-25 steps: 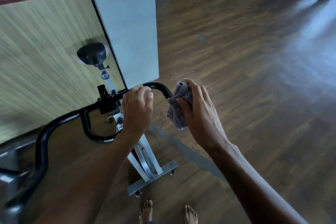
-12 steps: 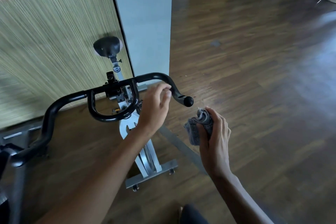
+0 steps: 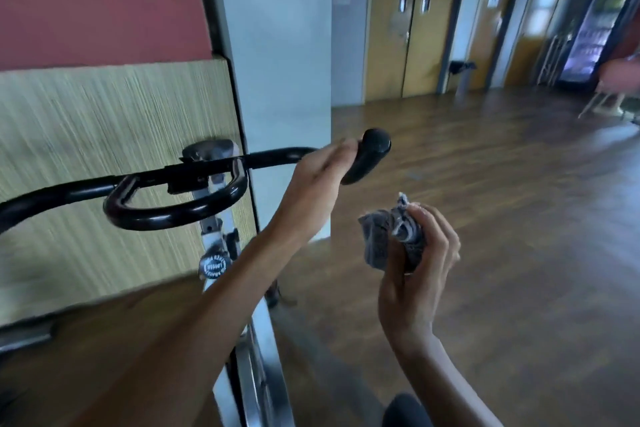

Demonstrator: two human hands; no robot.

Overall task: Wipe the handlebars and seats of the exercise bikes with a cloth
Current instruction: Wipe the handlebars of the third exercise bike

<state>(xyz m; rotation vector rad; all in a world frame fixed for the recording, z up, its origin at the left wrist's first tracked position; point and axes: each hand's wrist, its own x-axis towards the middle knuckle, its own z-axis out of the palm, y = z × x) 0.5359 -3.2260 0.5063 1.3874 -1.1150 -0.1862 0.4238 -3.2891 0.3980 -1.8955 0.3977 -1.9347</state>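
Observation:
The black handlebars (image 3: pixel 173 215) of a white-framed exercise bike (image 3: pixel 221 232) cross the left half of the view, and their right grip ends near the middle. The dark seat (image 3: pixel 207 149) shows blurred just behind the bar clamp. My left hand (image 3: pixel 315 187) is in front of the bar by that right grip, its relaxed fingertips against the grip. My right hand (image 3: pixel 419 270) is below and to the right of the grip, apart from the bar, and holds a bunched grey cloth (image 3: pixel 388 236).
A pale pillar (image 3: pixel 277 45) and a wood-panelled wall (image 3: pixel 86 149) stand close behind the bike. Wooden floor (image 3: pixel 485 218) stretches to the right toward yellow double doors (image 3: pixel 412 28), a lit drinks fridge (image 3: pixel 595 28) and a pink chair (image 3: pixel 620 80).
My left hand let go of the top of the bar and shifted to its right grip. My right hand drew the cloth off the bar end. The view tilted up toward the doors.

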